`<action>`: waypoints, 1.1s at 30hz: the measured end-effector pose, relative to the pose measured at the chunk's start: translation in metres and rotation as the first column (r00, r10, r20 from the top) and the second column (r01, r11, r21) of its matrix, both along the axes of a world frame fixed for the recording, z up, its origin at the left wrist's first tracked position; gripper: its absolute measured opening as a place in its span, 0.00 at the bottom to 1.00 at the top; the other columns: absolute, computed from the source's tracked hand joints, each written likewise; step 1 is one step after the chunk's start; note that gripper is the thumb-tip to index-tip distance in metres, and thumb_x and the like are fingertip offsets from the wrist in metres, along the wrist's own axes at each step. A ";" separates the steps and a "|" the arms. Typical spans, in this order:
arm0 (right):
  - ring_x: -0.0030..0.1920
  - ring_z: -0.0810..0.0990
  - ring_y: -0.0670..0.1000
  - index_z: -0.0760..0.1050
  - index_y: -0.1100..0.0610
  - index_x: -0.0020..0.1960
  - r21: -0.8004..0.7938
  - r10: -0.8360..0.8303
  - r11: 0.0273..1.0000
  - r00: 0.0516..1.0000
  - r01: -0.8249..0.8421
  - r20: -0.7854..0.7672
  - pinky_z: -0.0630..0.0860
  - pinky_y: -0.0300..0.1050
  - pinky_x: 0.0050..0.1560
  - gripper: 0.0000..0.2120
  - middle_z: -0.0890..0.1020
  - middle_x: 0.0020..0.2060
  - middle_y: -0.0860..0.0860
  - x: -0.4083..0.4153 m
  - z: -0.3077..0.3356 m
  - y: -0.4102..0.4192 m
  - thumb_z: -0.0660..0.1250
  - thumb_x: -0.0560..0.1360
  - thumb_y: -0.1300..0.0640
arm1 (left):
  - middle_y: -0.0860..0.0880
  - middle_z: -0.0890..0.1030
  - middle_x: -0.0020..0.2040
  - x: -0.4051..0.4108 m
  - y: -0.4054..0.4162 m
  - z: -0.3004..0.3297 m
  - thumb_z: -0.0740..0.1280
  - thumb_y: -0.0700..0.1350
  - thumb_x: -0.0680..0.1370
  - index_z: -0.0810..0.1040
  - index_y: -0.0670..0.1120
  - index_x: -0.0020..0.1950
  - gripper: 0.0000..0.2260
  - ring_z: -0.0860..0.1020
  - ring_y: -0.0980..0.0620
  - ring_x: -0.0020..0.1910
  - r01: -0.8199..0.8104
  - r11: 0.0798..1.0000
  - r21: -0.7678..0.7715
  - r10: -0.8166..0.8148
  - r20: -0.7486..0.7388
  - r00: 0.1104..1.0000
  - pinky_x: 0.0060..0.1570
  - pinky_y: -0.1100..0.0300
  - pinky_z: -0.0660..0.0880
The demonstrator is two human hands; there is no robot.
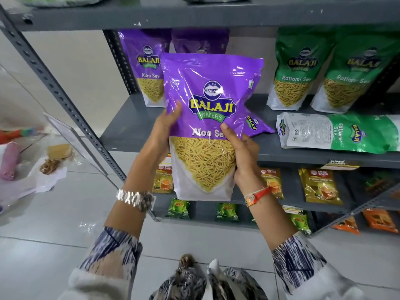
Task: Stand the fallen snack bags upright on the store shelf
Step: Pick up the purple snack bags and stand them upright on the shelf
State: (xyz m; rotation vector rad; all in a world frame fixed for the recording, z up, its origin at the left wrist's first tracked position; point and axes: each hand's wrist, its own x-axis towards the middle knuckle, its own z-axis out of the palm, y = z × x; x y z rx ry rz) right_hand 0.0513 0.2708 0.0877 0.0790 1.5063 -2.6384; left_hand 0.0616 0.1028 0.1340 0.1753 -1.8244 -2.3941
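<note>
Both hands have their grip closed on one purple Aloo Sev bag [205,118]: the left hand [166,126] holds its left edge and the right hand [244,156] its lower right side. It is upright in the air in front of the grey shelf [134,126], not yet set down. Standing already at the back are two purple Aloo Sev bags [147,68] and two green Ratlami Sev bags [296,70]. Left to do, as I judge: another purple bag [257,125] lies flat behind the held one, and a fallen green Ratlami Sev bag [337,133] lies on its side at the right.
</note>
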 end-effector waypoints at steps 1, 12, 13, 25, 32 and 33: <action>0.36 0.85 0.48 0.81 0.54 0.44 0.001 -0.004 1.000 1.000 0.004 0.002 0.80 0.42 0.35 0.06 0.86 0.33 0.48 0.000 -0.002 -0.003 0.75 0.68 0.58 | 0.49 0.85 0.46 0.007 0.000 -0.011 0.73 0.51 0.68 0.76 0.45 0.55 0.19 0.84 0.49 0.44 -0.032 0.998 -0.053 0.033 0.024 0.999 0.43 0.55 0.80; 0.42 0.83 0.55 0.82 0.54 0.41 0.116 0.034 0.993 0.997 -0.026 -0.069 0.81 0.55 0.47 0.06 0.86 0.38 0.53 -0.037 -0.032 -0.089 0.77 0.66 0.56 | 0.41 0.84 0.50 0.003 -0.082 -0.077 0.82 0.48 0.49 0.74 0.40 0.55 0.38 0.82 0.41 0.49 -0.030 0.982 -0.187 0.059 0.150 0.987 0.52 0.43 0.78; 0.42 0.83 0.54 0.83 0.54 0.42 0.114 0.040 0.993 0.996 -0.031 -0.080 0.81 0.53 0.47 0.06 0.86 0.38 0.52 -0.045 -0.031 -0.101 0.76 0.67 0.56 | 0.45 0.85 0.46 -0.003 -0.094 -0.073 0.81 0.47 0.49 0.75 0.41 0.53 0.35 0.83 0.44 0.46 -0.050 0.978 -0.205 0.078 0.131 0.988 0.49 0.47 0.79; 0.38 0.83 0.43 0.78 0.55 0.47 0.135 0.132 0.985 0.978 -0.110 -0.164 0.80 0.39 0.39 0.09 0.86 0.36 0.44 -0.140 -0.043 -0.217 0.74 0.69 0.64 | 0.58 0.85 0.39 -0.107 -0.227 -0.075 0.77 0.35 0.57 0.78 0.45 0.48 0.22 0.82 0.58 0.41 -0.078 0.917 -0.390 0.096 0.029 0.995 0.47 0.57 0.79; 0.47 0.84 0.54 0.78 0.54 0.50 0.117 0.123 0.987 0.987 -0.110 -0.107 0.82 0.46 0.44 0.27 0.84 0.47 0.55 -0.146 -0.046 -0.238 0.81 0.55 0.48 | 0.44 0.83 0.52 -0.128 -0.252 -0.084 0.83 0.45 0.49 0.74 0.40 0.58 0.40 0.78 0.37 0.57 -0.018 0.969 -0.246 0.031 0.051 0.998 0.58 0.43 0.75; 0.45 0.85 0.51 0.78 0.53 0.50 0.126 0.135 0.985 0.985 -0.121 -0.104 0.81 0.44 0.41 0.28 0.85 0.46 0.54 -0.145 -0.044 -0.240 0.81 0.53 0.45 | 0.44 0.83 0.50 -0.127 -0.253 -0.082 0.83 0.43 0.49 0.73 0.38 0.58 0.40 0.79 0.38 0.56 -0.014 0.974 -0.227 0.028 0.058 0.998 0.57 0.43 0.76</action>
